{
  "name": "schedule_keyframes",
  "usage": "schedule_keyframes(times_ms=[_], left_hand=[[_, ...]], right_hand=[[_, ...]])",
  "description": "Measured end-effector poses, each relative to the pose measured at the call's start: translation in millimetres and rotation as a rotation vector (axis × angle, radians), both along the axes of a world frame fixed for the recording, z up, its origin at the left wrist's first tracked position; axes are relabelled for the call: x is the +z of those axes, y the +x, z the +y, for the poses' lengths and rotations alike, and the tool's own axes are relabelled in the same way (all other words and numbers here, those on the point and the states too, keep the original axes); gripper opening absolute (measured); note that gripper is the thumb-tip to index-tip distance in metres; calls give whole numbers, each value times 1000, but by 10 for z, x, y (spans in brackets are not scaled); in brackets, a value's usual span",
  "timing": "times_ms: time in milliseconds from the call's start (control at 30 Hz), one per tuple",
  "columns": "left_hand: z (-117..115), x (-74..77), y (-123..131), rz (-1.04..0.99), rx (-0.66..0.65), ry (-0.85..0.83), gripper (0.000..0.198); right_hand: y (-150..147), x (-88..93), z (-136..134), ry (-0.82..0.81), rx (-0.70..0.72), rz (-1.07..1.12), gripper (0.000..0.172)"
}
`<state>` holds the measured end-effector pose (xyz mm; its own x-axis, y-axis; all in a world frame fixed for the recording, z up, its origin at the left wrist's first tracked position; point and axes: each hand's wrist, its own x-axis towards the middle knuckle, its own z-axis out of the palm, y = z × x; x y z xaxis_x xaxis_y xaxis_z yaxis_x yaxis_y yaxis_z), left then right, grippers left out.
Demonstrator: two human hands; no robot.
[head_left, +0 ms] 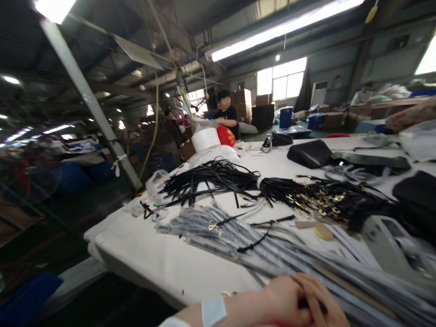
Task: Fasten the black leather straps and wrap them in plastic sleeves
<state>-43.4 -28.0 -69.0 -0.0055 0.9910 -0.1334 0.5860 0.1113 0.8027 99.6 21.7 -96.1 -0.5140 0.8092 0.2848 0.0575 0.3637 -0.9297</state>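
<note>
My left hand (pixel 282 300) comes in from the bottom edge, with a white band on its wrist, and rests at the near edge of the white table (pixel 143 254). The fingers of my right hand (pixel 323 302) lie pressed together against it. Something small and dark shows between the two hands; I cannot make it out. Both hands sit over long straps in clear plastic sleeves (pixel 245 245) that fan across the table. A loose black strap with a gold clasp (pixel 238 220) lies on the sleeves.
Further back lie a heap of black straps (pixel 211 179), a heap with gold clasps (pixel 323 200), black bags (pixel 309 153) and a white roll (pixel 205 138). A grey device (pixel 384 240) stands at the right. A person in a black shirt (pixel 227 116) works at the far end.
</note>
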Motion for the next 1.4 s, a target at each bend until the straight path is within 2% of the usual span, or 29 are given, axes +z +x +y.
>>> schedule_keyframes(times_ms=[100,133,233,333,467,533,633,1033,1200,1400], left_hand=[[-41,303,27,180,18,19,20],[-37,399,7,208,-5,29,23],[-6,599,-49,237,-75,81,21],[-11,677,-32,238,-106,85,21],[-22,671,12,283,-96,75,25],[-18,656,7,286,-98,80,24],[-9,643,-20,266,-103,84,25],[31,538,-49,160,-2,79,26],[40,494,-41,121,30,84,27],[41,485,-43,93,44,111,28]], right_hand=[[218,330,2,43,-317,111,48],[269,412,27,6,-422,195,53],[360,510,106,-152,-473,289,57],[404,483,127,-164,-470,255,50],[431,458,108,-127,-346,99,38],[427,463,100,-173,-265,53,37],[398,461,94,-270,-217,56,39],[347,401,74,-420,-317,253,51],[336,398,52,-397,-319,259,52],[362,384,34,-274,-299,207,49]])
